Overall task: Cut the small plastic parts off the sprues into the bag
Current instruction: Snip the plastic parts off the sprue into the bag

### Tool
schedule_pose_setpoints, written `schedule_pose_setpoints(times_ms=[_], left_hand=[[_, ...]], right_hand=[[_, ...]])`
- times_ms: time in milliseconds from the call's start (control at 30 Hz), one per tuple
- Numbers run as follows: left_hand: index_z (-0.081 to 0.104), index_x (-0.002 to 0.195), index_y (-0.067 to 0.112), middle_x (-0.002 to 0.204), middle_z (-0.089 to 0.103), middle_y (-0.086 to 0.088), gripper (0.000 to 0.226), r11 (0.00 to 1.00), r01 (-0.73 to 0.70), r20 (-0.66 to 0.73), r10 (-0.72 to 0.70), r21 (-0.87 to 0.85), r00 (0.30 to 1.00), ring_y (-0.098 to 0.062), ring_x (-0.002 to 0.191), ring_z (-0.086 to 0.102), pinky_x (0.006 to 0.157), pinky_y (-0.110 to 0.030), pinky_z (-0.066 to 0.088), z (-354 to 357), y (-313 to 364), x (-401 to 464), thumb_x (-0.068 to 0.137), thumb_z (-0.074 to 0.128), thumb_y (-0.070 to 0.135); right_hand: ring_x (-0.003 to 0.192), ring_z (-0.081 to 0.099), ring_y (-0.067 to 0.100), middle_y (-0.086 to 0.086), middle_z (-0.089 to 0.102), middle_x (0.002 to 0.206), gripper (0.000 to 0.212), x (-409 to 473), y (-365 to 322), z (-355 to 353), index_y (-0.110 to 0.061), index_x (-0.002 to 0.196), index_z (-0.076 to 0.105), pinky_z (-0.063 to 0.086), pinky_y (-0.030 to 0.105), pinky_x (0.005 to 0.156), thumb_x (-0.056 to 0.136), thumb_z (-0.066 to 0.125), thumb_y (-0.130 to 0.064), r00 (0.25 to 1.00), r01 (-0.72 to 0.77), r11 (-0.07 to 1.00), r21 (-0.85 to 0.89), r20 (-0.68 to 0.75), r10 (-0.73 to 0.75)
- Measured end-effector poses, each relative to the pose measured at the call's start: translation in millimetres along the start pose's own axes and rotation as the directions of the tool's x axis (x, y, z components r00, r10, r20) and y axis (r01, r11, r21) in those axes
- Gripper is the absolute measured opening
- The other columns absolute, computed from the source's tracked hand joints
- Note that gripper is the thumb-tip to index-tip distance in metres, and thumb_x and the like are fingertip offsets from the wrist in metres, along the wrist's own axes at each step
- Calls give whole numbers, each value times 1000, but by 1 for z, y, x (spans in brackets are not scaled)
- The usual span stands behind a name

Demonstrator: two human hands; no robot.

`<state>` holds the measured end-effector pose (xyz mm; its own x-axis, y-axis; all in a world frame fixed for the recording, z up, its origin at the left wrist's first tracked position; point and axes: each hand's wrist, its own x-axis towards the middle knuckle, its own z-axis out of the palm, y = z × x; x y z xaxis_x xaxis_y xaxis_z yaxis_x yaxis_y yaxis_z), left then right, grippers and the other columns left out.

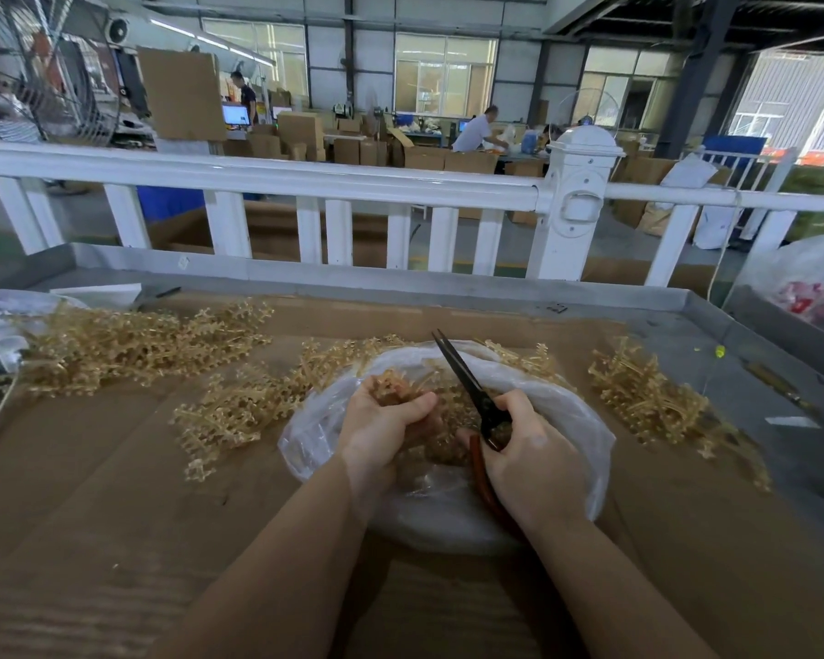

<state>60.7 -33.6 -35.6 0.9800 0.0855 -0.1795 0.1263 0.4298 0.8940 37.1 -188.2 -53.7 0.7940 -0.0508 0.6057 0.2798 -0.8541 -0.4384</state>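
A clear plastic bag (pixel 586 435) lies open on the cardboard-covered table (pixel 115 468), with loose amber parts inside. Over its mouth, my left hand (pixel 381 430) grips a bundle of amber sprue (pixel 391 385). My right hand (pixel 529 454) holds scissors (pixel 467 382) by their red-brown handles; the dark blades point up and away, close together, just right of the held sprue. Piles of amber sprues lie at the left (pixel 129 344), beside the bag (pixel 239 406) and at the right (pixel 648 397).
A raised grey rim (pixel 400 278) edges the table, with a white railing (pixel 305 178) behind it. A plastic-wrapped bundle with red items (pixel 809 287) stands at the far right. White sheets and plastic (pixel 15 302) lie at the far left. Two people work among boxes far behind.
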Motion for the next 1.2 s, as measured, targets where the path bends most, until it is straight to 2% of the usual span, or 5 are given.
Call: schedule_pose_setpoints(times_ms=[267, 667, 967, 1067, 1200], left_hand=[[54, 109, 8, 87, 67, -11, 47, 979, 14, -58, -26, -206, 998, -16, 59, 70, 48, -23, 53, 4, 11, 9, 72, 67, -18], [61, 94, 8, 86, 73, -6, 33, 952, -238, 89, 224, 193, 970, -16, 83, 71, 73, -24, 57, 16, 5, -3, 71, 72, -13], [70, 90, -4, 82, 74, -13, 21, 1000, 13, 142, -14, 10, 990, -18, 72, 72, 61, -24, 57, 8, 4, 0, 72, 66, -15], [74, 82, -1, 78, 73, -12, 13, 996, 90, 151, -92, 24, 984, -18, 66, 71, 53, -23, 54, 9, 4, 0, 73, 68, -9], [67, 102, -7, 82, 72, -17, 51, 990, 134, 169, -139, 39, 976, -26, 72, 70, 63, -34, 58, 11, 5, -1, 55, 80, 7]], right_hand=[[87, 54, 6, -12, 59, 92, 38, 8, -7, -14, -26, 108, 48, 35, 16, 70, 83, 63, -51, 977, -124, 979, 162, 193, 92], [75, 66, 5, -10, 68, 79, 23, 27, -17, -14, -31, 99, 56, 52, 24, 67, 83, 73, -26, 962, -271, 812, 517, 182, 205], [84, 65, 8, -11, 66, 85, 26, 28, -17, -15, -25, 106, 56, 53, 25, 76, 84, 71, -21, 954, -300, 792, 532, 146, 263], [75, 60, -13, -21, 59, 77, 28, 29, -18, -19, -27, 100, 56, 43, 2, 64, 81, 75, -18, 960, -279, 818, 503, 173, 221], [82, 66, 5, -12, 65, 82, 36, 28, -21, -17, -29, 101, 55, 53, 15, 72, 79, 76, -9, 952, -300, 789, 536, 217, 215]])
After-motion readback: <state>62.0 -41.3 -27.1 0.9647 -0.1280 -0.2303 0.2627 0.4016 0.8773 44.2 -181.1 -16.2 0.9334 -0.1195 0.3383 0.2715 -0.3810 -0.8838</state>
